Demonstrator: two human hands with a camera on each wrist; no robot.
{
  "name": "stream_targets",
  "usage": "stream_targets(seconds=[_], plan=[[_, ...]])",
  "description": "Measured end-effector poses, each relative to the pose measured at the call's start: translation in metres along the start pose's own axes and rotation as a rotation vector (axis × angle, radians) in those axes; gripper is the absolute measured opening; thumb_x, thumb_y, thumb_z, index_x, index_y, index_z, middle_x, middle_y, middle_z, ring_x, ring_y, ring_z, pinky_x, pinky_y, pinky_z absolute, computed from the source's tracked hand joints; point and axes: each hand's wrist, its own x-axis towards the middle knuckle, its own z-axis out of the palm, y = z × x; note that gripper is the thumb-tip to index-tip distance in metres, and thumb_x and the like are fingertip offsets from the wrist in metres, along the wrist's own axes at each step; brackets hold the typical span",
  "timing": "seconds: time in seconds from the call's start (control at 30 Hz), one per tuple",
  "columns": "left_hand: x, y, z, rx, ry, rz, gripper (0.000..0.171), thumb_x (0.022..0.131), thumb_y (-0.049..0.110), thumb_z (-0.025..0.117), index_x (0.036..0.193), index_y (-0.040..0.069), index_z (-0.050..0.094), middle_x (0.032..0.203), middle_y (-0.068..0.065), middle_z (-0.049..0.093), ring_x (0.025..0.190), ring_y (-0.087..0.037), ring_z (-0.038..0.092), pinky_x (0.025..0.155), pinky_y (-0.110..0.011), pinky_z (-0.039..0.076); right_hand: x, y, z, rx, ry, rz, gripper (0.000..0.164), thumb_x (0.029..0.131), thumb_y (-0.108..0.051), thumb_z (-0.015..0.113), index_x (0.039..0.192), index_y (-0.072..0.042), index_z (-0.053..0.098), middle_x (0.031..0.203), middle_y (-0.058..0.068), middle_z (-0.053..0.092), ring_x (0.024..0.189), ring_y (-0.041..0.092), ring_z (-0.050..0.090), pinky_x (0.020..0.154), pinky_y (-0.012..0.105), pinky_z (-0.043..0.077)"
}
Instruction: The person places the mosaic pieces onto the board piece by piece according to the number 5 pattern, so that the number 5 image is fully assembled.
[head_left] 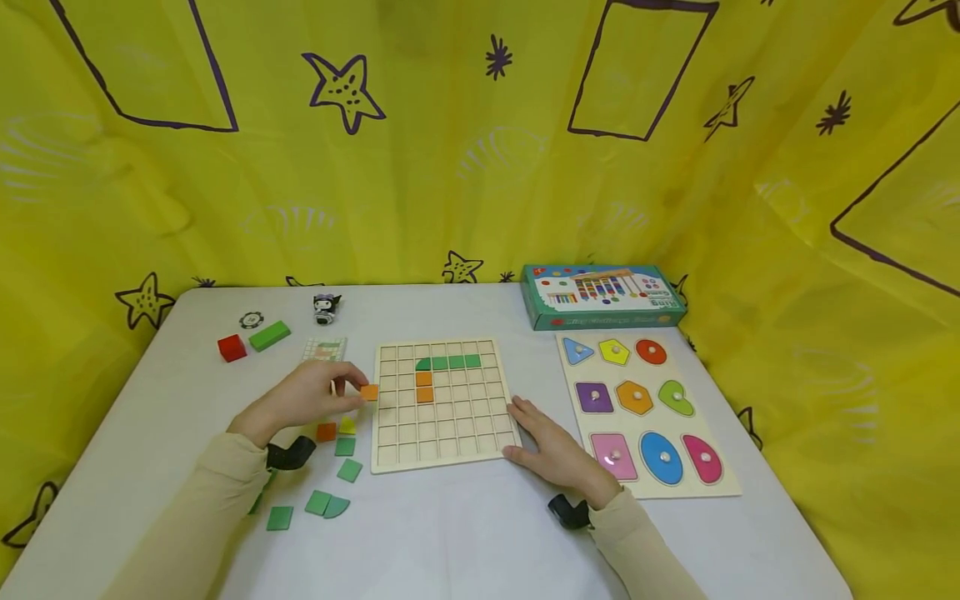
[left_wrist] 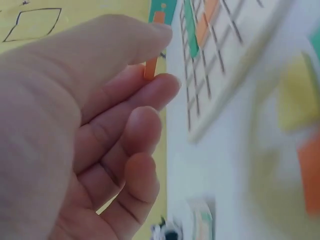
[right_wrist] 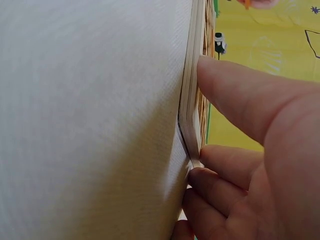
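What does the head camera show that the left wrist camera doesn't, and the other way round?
Only the head view: the right hand touching the pale square-grid board, the cream puzzle board with colourful knobbed shapes, and the small red block.

Only the left wrist view: a palm-side close-up of the two lowest fingers of the left hand.

Both: that hand pinching a flat orange square tile, part of the grid board, and the yellow curtain.
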Motion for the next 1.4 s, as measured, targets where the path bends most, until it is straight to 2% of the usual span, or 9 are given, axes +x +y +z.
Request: stream_targets(seconds=[0.2, 0.3, 0.53, 0.67, 0.87, 1.03, 1.17, 1.3, 1.4], plan=[[0.017, 0.013, 0.011, -0.004, 0.047, 0.025, 0.023, 0.086, 0.020, 0.077, 0.106, 0.011, 0.070, 0.079, 0.005, 0.057, 0.068, -0.016, 0.048, 0.052, -0.027, 0.039, 0.000, -0.001, 0.001, -0.003, 0.001, -0.001, 0.070, 0.096, -0.029, 0.065, 0.149, 0.003, 0.033, 0.157, 0.016, 0.023, 0.144, 0.033, 0.018, 0.112, 0.049, 0.020], [0.026, 0.018, 0.018, -0.019, 0.060, 0.027, 0.023, 0.086, 0.020, 0.077, 0.105, 0.010, 0.071, 0.081, 0.006, 0.059, 0.072, -0.016, 0.049, 0.057, -0.028, 0.039, 0.000, -0.001, 0.001, -0.004, 0.003, -0.001, 0.070, 0.096, -0.029, 0.065, 0.149, 0.003, 0.033, 0.157, 0.016, 0.023, 0.144, 0.033, 0.018, 0.112, 0.049, 0.020], [0.045, 0.031, 0.035, -0.038, 0.039, 0.019, 0.026, 0.085, 0.024, 0.078, 0.106, 0.010, 0.071, 0.078, 0.005, 0.057, 0.071, -0.017, 0.047, 0.060, -0.030, 0.038, 0.001, 0.001, 0.001, -0.013, 0.005, 0.000, 0.070, 0.096, -0.030, 0.065, 0.149, 0.003, 0.033, 0.157, 0.016, 0.023, 0.144, 0.033, 0.018, 0.112, 0.049, 0.020], [0.058, 0.036, 0.044, -0.040, 0.037, 0.033, 0.024, 0.086, 0.023, 0.077, 0.105, 0.010, 0.072, 0.083, 0.006, 0.062, 0.071, -0.015, 0.051, 0.063, -0.031, 0.042, 0.001, 0.001, 0.000, -0.015, 0.007, 0.000, 0.070, 0.096, -0.030, 0.064, 0.149, 0.002, 0.033, 0.157, 0.015, 0.023, 0.144, 0.032, 0.018, 0.112, 0.048, 0.020], [0.072, 0.046, 0.056, 0.051, 0.006, 0.076, 0.023, 0.085, 0.027, 0.078, 0.101, 0.012, 0.073, 0.087, 0.008, 0.066, 0.079, -0.011, 0.057, 0.074, -0.032, 0.048, 0.000, -0.001, 0.001, -0.018, 0.008, 0.003, 0.069, 0.095, -0.029, 0.065, 0.149, 0.003, 0.034, 0.157, 0.015, 0.023, 0.144, 0.032, 0.018, 0.112, 0.048, 0.020], [0.077, 0.055, 0.062, 0.177, 0.013, 0.097, 0.021, 0.084, 0.029, 0.079, 0.096, 0.012, 0.073, 0.082, 0.007, 0.065, 0.074, -0.012, 0.056, 0.072, -0.033, 0.048, 0.000, -0.001, 0.001, -0.020, 0.003, 0.016, 0.069, 0.096, -0.029, 0.064, 0.149, 0.002, 0.033, 0.157, 0.015, 0.023, 0.144, 0.032, 0.018, 0.112, 0.048, 0.020], [0.081, 0.058, 0.064, 0.255, 0.020, 0.107, 0.020, 0.084, 0.028, 0.080, 0.095, 0.013, 0.074, 0.084, 0.005, 0.065, 0.077, -0.014, 0.056, 0.071, -0.033, 0.047, 0.000, -0.002, 0.000, -0.022, 0.005, 0.026, 0.070, 0.095, -0.030, 0.065, 0.149, 0.002, 0.034, 0.157, 0.014, 0.023, 0.144, 0.031, 0.018, 0.112, 0.048, 0.020], [0.083, 0.058, 0.067, 0.273, 0.005, 0.095, 0.027, 0.082, 0.029, 0.081, 0.102, 0.011, 0.074, 0.087, 0.003, 0.064, 0.080, -0.016, 0.056, 0.072, -0.034, 0.047, 0.000, -0.002, 0.000, -0.023, 0.007, 0.021, 0.070, 0.095, -0.029, 0.065, 0.149, 0.002, 0.034, 0.157, 0.015, 0.024, 0.144, 0.031, 0.018, 0.112, 0.048, 0.021], [0.081, 0.057, 0.064, 0.231, 0.006, 0.090, 0.037, 0.083, 0.030, 0.080, 0.112, 0.009, 0.071, 0.096, 0.000, 0.065, 0.086, -0.018, 0.058, 0.078, -0.036, 0.048, 0.000, -0.003, 0.001, -0.020, 0.009, 0.021, 0.070, 0.095, -0.029, 0.065, 0.149, 0.002, 0.034, 0.157, 0.014, 0.024, 0.144, 0.031, 0.018, 0.111, 0.048, 0.021]])
